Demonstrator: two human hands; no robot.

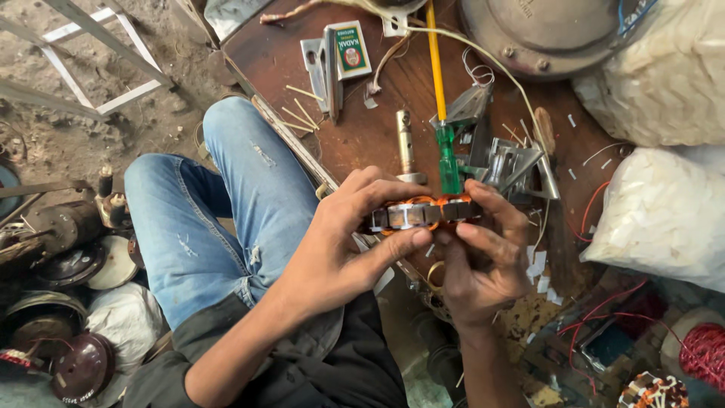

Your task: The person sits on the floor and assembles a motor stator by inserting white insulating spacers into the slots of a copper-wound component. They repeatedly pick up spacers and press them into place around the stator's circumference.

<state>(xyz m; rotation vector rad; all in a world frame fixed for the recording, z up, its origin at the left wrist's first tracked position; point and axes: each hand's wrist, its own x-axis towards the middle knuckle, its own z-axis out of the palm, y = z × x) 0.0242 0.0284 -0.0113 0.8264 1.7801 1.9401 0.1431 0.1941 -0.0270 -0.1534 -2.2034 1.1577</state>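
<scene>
A round motor stator [423, 214] with a metal core and orange copper windings is gripped between both hands, held edge-on above the brown wooden table's [362, 132] near corner. My left hand [351, 242] wraps its left side, thumb under, fingers over the top. My right hand [483, 257] pinches its right side with fingertips on the rim. Just behind the stator lie a green-handled screwdriver [448, 155] and a short metal shaft [406, 143].
A matchbox [352, 50], loose matchsticks [298, 112], metal brackets [513, 162] and a yellow rod [434, 60] lie on the table. White sacks [664, 211] stand at the right, a round metal motor cover [544, 30] at the back. Old motor parts [68, 257] lie on the floor left; red wire [702, 351] lower right.
</scene>
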